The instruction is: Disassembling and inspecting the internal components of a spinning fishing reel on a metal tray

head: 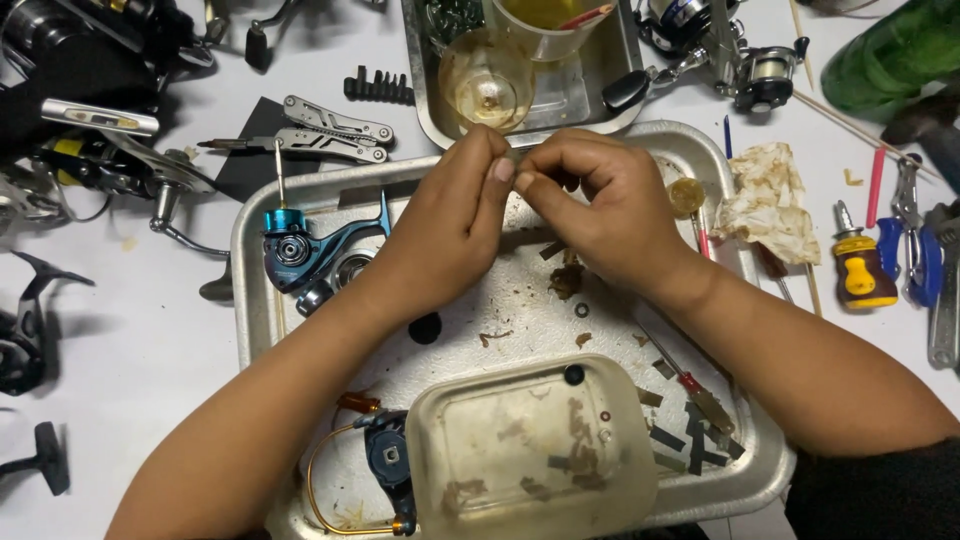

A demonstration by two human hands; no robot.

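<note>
A tiny part [512, 160], too small to identify, is being pinched between the fingertips of the left hand [450, 215] and the right hand [600, 205], both sets of fingers closing tightly on it where they are meeting above the far end of the metal tray [250, 260]. Judging by the spread of pieces, the reel is already lying well stripped: the blue reel body [300, 250] is sitting bare at the tray's left, a bail and rotor [375, 465] are resting near the front, and washers and dark scraps are lying loose around a clear plastic tub [530, 450]. Cleaning or refitting seems to be only partly done. A second tray [590, 90] with a glass, a multitool [320, 130], a rag [770, 200] and screwdrivers are crowding the worktop [130, 340]; other reels are being cut off at the edges.
</note>
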